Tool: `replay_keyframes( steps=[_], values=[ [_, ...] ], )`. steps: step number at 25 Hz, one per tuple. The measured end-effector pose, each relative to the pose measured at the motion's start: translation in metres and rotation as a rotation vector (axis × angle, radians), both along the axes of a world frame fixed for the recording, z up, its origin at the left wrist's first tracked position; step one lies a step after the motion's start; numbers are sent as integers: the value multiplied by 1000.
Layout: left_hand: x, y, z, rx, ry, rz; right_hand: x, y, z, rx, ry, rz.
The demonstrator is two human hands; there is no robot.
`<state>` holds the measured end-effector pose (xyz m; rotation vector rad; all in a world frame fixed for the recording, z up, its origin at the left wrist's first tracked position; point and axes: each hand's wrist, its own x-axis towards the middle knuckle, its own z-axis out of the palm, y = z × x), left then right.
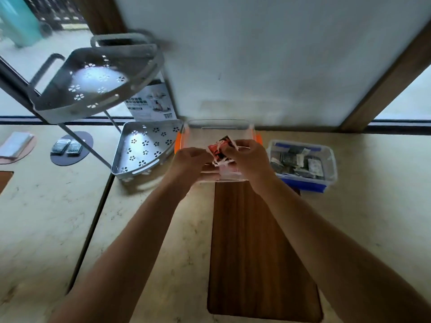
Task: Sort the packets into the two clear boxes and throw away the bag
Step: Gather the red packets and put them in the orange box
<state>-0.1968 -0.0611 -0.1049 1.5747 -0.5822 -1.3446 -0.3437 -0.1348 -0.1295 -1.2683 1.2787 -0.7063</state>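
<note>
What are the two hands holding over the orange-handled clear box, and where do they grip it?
Both the left hand and right hand hold a bunch of small red-and-black packets, fingers pinching opposite side edges.

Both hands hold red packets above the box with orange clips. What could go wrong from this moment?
1. The red packets are pinched loosely between the left hand and right hand; some could slip outside the orange-clipped box.
2. The blue-clipped box with dark packets stands close by, so a red packet might land there by mistake.
</note>
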Motion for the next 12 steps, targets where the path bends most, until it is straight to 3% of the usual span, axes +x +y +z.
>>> replay_keyframes(
  steps=[3, 6, 9, 12],
  values=[
    [14, -53, 5, 32, -109, 32, 23, -48, 4, 9, 67, -7],
    [26, -92, -5, 153, -364, -133, 45, -85, -16, 21, 279, 54],
    [37, -137, -31, 312, -325, -91, 66, -109, -48, 183, 389, 79],
    [29, -154, -46, 393, -626, -412, 77, -127, -75, 247, 534, 181]
  ],
)
